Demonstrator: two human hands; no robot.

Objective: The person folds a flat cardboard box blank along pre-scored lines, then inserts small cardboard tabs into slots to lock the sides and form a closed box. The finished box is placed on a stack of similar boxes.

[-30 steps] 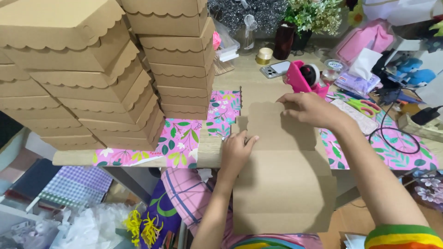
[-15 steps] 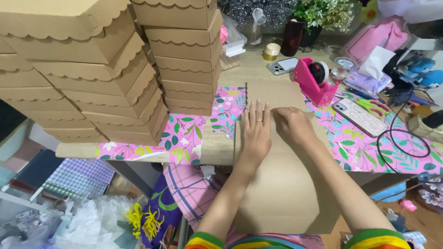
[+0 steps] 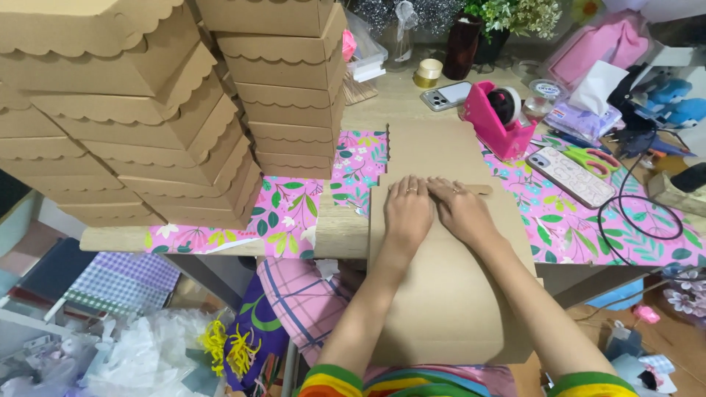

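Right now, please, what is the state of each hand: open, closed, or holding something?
Left hand: open, palm flat on the brown cardboard sheet, gripping nothing.
Right hand: open, flat on the same sheet, beside the left.

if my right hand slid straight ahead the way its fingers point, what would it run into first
Probably the left hand: the right hand lies flat on the cardboard sheet, fingers angled toward it, tips nearly touching.
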